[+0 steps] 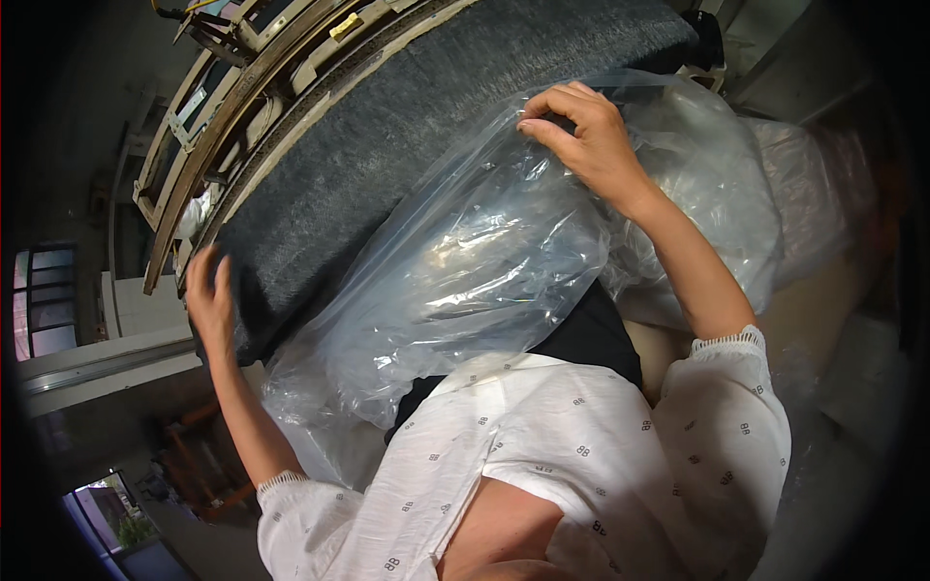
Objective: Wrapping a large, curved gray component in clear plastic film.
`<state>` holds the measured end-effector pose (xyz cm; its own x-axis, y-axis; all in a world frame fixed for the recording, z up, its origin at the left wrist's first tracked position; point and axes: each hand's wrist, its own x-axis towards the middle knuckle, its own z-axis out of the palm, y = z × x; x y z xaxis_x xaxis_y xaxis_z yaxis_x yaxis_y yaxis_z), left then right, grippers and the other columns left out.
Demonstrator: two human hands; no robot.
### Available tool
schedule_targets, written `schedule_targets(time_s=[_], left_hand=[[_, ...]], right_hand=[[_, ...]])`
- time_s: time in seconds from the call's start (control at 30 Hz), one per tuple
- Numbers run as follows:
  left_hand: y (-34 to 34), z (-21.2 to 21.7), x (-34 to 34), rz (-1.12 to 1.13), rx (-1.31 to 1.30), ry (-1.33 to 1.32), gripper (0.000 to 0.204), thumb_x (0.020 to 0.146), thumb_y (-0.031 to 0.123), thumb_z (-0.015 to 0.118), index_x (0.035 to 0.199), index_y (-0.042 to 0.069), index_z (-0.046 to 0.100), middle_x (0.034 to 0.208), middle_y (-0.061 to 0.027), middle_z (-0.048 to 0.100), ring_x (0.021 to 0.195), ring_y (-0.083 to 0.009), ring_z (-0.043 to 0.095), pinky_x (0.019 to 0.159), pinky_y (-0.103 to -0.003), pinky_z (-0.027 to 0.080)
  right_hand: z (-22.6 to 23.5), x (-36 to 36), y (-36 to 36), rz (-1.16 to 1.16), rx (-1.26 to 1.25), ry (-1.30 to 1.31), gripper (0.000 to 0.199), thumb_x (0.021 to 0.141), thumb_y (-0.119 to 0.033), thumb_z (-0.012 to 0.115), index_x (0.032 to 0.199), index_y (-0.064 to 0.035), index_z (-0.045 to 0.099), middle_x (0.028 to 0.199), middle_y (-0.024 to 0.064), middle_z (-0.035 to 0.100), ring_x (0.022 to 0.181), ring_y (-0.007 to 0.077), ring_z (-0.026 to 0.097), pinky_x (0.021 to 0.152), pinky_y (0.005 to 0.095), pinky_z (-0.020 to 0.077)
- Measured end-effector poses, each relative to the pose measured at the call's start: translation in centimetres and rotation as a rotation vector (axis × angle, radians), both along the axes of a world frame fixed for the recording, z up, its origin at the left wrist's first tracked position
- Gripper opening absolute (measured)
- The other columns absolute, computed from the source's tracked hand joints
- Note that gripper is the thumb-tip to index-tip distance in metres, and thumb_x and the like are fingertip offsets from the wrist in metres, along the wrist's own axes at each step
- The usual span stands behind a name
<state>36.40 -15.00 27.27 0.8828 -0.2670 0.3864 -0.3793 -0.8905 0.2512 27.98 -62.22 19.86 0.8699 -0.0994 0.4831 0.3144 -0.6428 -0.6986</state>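
A long dark grey roll of fuzzy fabric (387, 136) lies across the view in front of me, curved by the lens. Clear plastic sheeting (465, 261) is bunched along its near side and over my lap. My right hand (591, 140) is over the sheeting toward the roll's right part, with thumb and forefinger pinched at the plastic's upper edge. At the roll's left end is my left hand (210, 300), fingers stretched and slightly apart, with nothing visible in them. Whether its fingertips touch the fabric I cannot tell.
Behind the roll runs a machine frame (257, 82) with metal rails and a small yellow piece (344, 26) on it. More bunched clear plastic (717, 184) lies to the right. A pale metal beam (107, 363) extends at left, and an orange-brown rack (199, 465) stands below it.
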Motion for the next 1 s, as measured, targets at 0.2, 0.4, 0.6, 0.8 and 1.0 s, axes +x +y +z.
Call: schedule_targets(time_s=[0.2, 0.4, 0.6, 0.8, 1.0], left_hand=[[-22.5, -0.5, -1.2, -0.56, -0.28, 0.468, 0.027, 0.086, 0.02, 0.058, 0.104, 0.0, 0.06, 0.101, -0.012, 0.06, 0.092, -0.0187, 0.058, 0.079, -0.027, 0.045], [-30.2, -3.5, -1.8, -0.62, -0.425, 0.746, 0.024, 0.084, 0.02, 0.061, 0.094, -0.001, 0.062, 0.08, -0.0067, 0.062, 0.073, -0.0105, 0.056, 0.063, -0.024, 0.045], [-30.4, -3.8, -2.4, -0.653, -0.711, 0.939, 0.014, 0.084, 0.013, 0.06, 0.09, 0.0, 0.06, 0.077, 0.0003, 0.058, 0.069, -0.0053, 0.053, 0.062, -0.021, 0.044], [-30.3, -2.5, -2.7, -0.632, -0.752, 0.963, 0.013, 0.084, 0.012, 0.06, 0.089, 0.001, 0.06, 0.077, 0.0001, 0.058, 0.069, -0.0061, 0.054, 0.065, -0.02, 0.046], [-29.1, -2.1, -2.7, -0.617, -0.776, 0.876, 0.011, 0.083, 0.011, 0.062, 0.087, 0.001, 0.06, 0.076, -0.0003, 0.058, 0.066, -0.006, 0.054, 0.06, -0.02, 0.046]], right_hand=[[0.1, -1.7, 0.1, 0.046, 0.343, 0.134, 0.011, 0.079, -0.011, 0.061, 0.085, -0.0017, 0.063, 0.079, 0.0033, 0.06, 0.072, 0.0102, 0.052, 0.065, 0.0245, 0.0416], [0.8, -2.5, -0.9, 0.071, 0.236, 0.119, 0.015, 0.077, -0.014, 0.065, 0.086, -0.0024, 0.063, 0.084, 0.0041, 0.058, 0.077, 0.0137, 0.053, 0.068, 0.0267, 0.0426], [2.3, -0.2, -4.0, 0.117, -0.154, -0.098, 0.026, 0.079, -0.022, 0.062, 0.097, -0.0034, 0.057, 0.106, 0.0101, 0.053, 0.104, 0.0236, 0.048, 0.09, 0.0342, 0.037], [3.3, 2.6, -6.0, 0.551, -0.107, 0.288, 0.022, 0.087, -0.023, 0.051, 0.089, -0.0014, 0.053, 0.086, 0.0033, 0.055, 0.081, 0.0138, 0.051, 0.073, 0.0278, 0.0413], [6.2, 2.5, -4.1, 0.567, 0.212, 0.519, 0.019, 0.087, -0.022, 0.05, 0.083, -0.0037, 0.05, 0.069, -0.0023, 0.043, 0.064, 0.0075, 0.04, 0.058, 0.0233, 0.0349]])
